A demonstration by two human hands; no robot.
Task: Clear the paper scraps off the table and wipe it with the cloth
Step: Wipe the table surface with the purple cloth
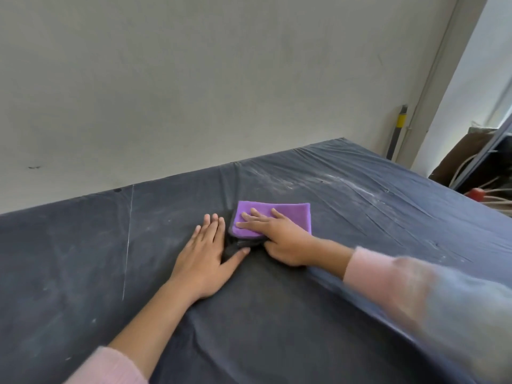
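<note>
Pale wall [194,79] behind; grey pole with yellow band [400,123] in the corner; red object [477,194] among white cables [497,202], right.

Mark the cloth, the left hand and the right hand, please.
cloth [296,217]: head view, bare purple patch near its right edge.
left hand [204,253]: head view, back of the hand.
right hand [279,239]: head view, back of the hand.

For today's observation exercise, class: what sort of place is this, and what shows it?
Probably a workshop or storeroom: the table is wrapped in creased black plastic sheeting smeared with white dust, the wall behind is bare and scuffed, and pale cords lie beyond it at right.
</note>
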